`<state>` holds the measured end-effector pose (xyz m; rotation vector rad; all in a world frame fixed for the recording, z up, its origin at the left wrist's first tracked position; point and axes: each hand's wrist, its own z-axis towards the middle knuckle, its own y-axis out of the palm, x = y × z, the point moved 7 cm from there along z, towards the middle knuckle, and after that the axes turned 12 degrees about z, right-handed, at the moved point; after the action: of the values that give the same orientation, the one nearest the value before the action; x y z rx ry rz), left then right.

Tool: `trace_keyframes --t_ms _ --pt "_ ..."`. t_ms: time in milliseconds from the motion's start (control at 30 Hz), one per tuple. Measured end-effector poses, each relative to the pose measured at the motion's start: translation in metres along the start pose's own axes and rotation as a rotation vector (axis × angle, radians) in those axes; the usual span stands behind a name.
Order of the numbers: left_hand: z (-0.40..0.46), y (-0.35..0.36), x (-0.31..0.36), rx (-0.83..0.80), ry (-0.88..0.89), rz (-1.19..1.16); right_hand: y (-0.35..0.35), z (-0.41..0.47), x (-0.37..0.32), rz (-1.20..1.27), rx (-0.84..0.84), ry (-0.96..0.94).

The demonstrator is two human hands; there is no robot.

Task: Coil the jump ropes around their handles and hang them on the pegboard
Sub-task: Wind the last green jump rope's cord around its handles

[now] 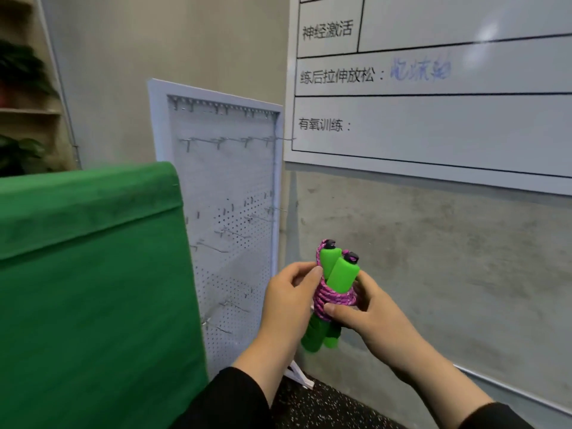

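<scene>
Both hands, left hand (286, 292) and right hand (365, 311), gripping green handles (335, 270) wrapped in pink rope (332, 297), white pegboard (229, 212) behind
</scene>
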<state>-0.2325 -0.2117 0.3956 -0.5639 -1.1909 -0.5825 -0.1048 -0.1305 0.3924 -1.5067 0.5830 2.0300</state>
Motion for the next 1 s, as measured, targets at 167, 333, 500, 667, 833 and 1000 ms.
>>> trace_keyframes --t_ms 167,333,500,667,833,1000 --pt "0.03 -0.055 0.033 0.122 0.013 0.085 0.047 0.046 -0.026 0.025 -0.077 -0.038" --pt "0.053 -0.099 0.063 0.188 0.009 0.055 0.09 0.086 -0.058 -0.008 -0.171 -0.111" --pt "0.07 -0.125 0.095 0.302 0.071 0.075 0.114 0.112 -0.086 -0.032 -0.192 -0.183" --pt "0.081 -0.138 0.123 0.378 0.131 0.036 0.126 0.131 -0.111 -0.034 -0.191 -0.224" --pt "0.092 -0.144 0.13 0.394 0.11 0.002 0.131 0.144 -0.122 -0.103 -0.168 -0.234" --pt "0.1 -0.145 0.128 0.394 0.076 -0.028 0.133 0.154 -0.121 -0.126 -0.144 -0.219"
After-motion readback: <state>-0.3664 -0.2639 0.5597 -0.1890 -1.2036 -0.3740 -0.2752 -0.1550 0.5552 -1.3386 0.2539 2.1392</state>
